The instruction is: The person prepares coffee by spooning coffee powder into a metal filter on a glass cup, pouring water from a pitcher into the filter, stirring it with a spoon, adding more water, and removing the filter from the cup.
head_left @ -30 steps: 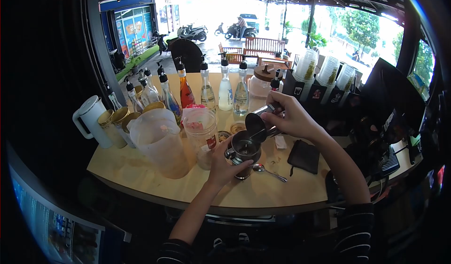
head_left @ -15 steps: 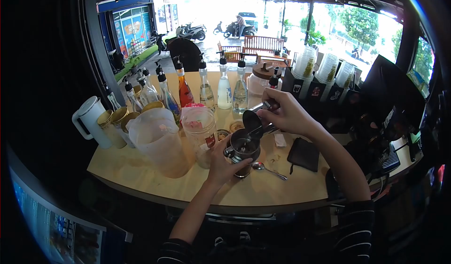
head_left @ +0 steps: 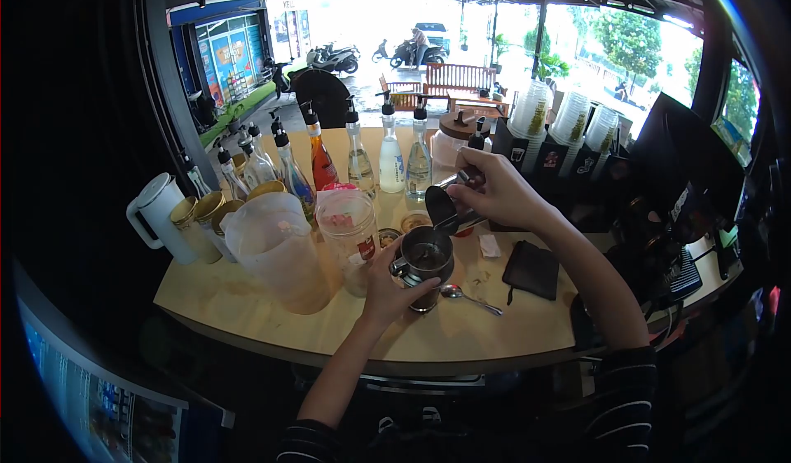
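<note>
My left hand is wrapped round a shiny metal pitcher with a side handle, its mouth facing up above the counter. Over its rim, my right hand grips a smaller dark metal pitcher by its handle, tilted with its lip down toward the opening. A thin glint below the lip looks like a stream of liquid. The contents of the lower pitcher are too dark to make out. A metal spoon lies just right of it. To the left stands a clear plastic jar.
A frosted plastic pitcher and a white jug stand left. Several pump bottles, including an orange one, line the back. A dark pouch and white paper lie right, with stacked plastic cups behind.
Both hands keep their grips, and the tilted pitcher stays over the lower one. The whole view has shifted very slightly.
</note>
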`<state>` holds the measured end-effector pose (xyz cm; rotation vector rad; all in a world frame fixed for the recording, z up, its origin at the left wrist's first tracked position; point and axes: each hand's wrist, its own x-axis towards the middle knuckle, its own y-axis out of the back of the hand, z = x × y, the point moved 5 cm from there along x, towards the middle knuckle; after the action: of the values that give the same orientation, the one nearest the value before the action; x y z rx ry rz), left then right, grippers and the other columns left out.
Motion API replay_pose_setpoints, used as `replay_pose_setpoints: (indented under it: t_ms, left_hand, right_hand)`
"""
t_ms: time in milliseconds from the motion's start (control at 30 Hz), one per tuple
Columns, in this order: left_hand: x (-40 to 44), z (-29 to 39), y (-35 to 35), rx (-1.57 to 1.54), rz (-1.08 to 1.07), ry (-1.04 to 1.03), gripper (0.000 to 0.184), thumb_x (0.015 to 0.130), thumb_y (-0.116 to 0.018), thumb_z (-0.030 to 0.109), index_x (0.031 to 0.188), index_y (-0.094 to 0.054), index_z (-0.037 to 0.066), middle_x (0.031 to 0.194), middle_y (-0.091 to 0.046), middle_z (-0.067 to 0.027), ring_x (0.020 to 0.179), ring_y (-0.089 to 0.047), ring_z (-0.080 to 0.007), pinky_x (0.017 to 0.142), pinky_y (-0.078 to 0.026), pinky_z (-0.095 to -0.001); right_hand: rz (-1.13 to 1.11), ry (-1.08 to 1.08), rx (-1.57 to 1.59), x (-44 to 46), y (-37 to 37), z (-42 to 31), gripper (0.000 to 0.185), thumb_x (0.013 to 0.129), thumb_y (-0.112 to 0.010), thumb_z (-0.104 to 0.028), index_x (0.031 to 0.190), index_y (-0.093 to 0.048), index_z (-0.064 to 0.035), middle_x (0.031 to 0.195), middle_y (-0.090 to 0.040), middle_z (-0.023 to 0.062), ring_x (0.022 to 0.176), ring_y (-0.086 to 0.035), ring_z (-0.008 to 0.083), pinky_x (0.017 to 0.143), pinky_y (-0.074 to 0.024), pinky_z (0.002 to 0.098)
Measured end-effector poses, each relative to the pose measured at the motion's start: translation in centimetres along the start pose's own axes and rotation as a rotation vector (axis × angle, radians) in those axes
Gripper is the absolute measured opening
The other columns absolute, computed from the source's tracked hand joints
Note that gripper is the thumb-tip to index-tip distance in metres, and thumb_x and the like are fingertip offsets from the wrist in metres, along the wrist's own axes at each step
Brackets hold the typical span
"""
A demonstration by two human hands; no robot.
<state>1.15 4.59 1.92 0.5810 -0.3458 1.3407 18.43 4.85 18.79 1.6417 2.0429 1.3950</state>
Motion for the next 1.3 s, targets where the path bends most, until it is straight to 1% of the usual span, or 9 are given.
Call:
replay_pose_setpoints:
  t_ms: [167,500,667,933,1000,1067,1100,1167,1300]
  left_hand:
    - [0.0,0.2,0.1,0.024,-0.001,-0.02,0.08,0.061,-0.089,0.025,0.127,-0.051,-0.001,0.117,-0.06,-0.0135,0.111,-0.058,-0.0241,0.097,-0.045,-0.0366]
    - [0.0,0.9,0.1,0.01,0.007,-0.014,0.08,0.061,-0.089,0.024,0.127,-0.051,-0.001,0.118,-0.061,-0.0139,0.112,-0.058,-0.0236,0.098,-0.044,-0.0364]
    - [-0.1,0.3,0.0,-0.017,0.015,-0.009,0.08,0.061,-0.089,0.024,0.128,-0.051,-0.001,0.118,-0.06,-0.0135,0.113,-0.058,-0.0235,0.099,-0.044,-0.0363]
    - [0.1,0.5,0.1,-0.022,0.001,-0.023,0.08,0.061,-0.089,0.024,0.127,-0.05,-0.001,0.118,-0.06,-0.0129,0.11,-0.059,-0.0228,0.096,-0.046,-0.035]
    - [0.3,0.8,0.3,0.091,-0.027,-0.03,0.081,0.06,-0.089,0.025,0.126,-0.05,-0.001,0.116,-0.06,-0.013,0.108,-0.06,-0.0232,0.095,-0.047,-0.0346]
    - [0.4,0.6,0.4,0.109,-0.028,-0.03,0.082,0.059,-0.089,0.026,0.126,-0.05,-0.001,0.115,-0.06,-0.0132,0.108,-0.061,-0.0234,0.094,-0.048,-0.0349]
    - [0.5,0.5,0.4,0.127,-0.03,-0.03,0.083,0.059,-0.089,0.027,0.126,-0.05,-0.001,0.114,-0.061,-0.0133,0.107,-0.061,-0.0236,0.094,-0.048,-0.0352]
    - [0.6,0.5,0.5,0.154,-0.029,-0.022,0.084,0.058,-0.089,0.027,0.126,-0.05,-0.001,0.114,-0.061,-0.0137,0.107,-0.061,-0.024,0.093,-0.049,-0.0356]
    - [0.8,1.3,0.6,0.242,-0.026,-0.02,0.085,0.057,-0.089,0.029,0.125,-0.05,-0.002,0.114,-0.061,-0.0152,0.105,-0.061,-0.0256,0.092,-0.049,-0.0368]
  right_hand:
    - [0.05,0.124,-0.129,0.4,0.2,-0.8,0.021,0.087,-0.064,-0.006,0.085,-0.044,0.0013,0.07,-0.051,0.005,0.067,-0.064,0.009,0.056,-0.0492,0.0246]
    - [0.026,0.097,-0.026,0.7,-0.5,-1.0,0.025,0.087,-0.064,-0.007,0.081,-0.041,0.0004,0.069,-0.05,0.0038,0.067,-0.065,0.0094,0.055,-0.0486,0.0245]
    - [0.01,0.09,-0.005,0.1,-0.4,-1.3,0.028,0.087,-0.065,-0.008,0.08,-0.039,-0.0004,0.067,-0.045,0.002,0.065,-0.057,0.0047,0.054,-0.0475,0.0237]
    - [0.027,0.112,-0.088,-1.2,0.8,-1.5,0.029,0.085,-0.067,-0.009,0.081,-0.039,-0.0009,0.065,-0.038,0.0012,0.058,-0.043,0.0046,0.05,-0.0394,0.0244]
    - [0.04,0.128,-0.115,-1.4,1.2,-1.5,0.029,0.085,-0.067,-0.01,0.081,-0.04,-0.001,0.064,-0.037,0.0012,0.057,-0.04,0.0049,0.049,-0.038,0.0246]
    - [0.011,0.049,-0.077,-1.4,1.4,-1.2,0.028,0.086,-0.066,-0.009,0.082,-0.04,-0.0006,0.065,-0.04,0.0012,0.059,-0.048,0.0047,0.051,-0.042,0.0246]
    - [0.011,0.051,-0.076,-1.3,1.3,-1.0,0.028,0.086,-0.066,-0.009,0.082,-0.04,-0.0006,0.065,-0.04,0.0012,0.059,-0.048,0.0047,0.051,-0.042,0.0246]
    - [0.032,0.073,-0.018,-1.2,1.3,-0.5,0.026,0.088,-0.063,-0.008,0.083,-0.039,-0.0001,0.067,-0.046,0.0021,0.064,-0.059,0.0069,0.054,-0.0468,0.0251]
    - [0.017,0.043,-0.025,-1.0,1.4,-1.3,0.024,0.089,-0.062,-0.006,0.083,-0.039,0.0002,0.07,-0.052,0.0035,0.069,-0.066,0.0109,0.057,-0.0507,0.0253]
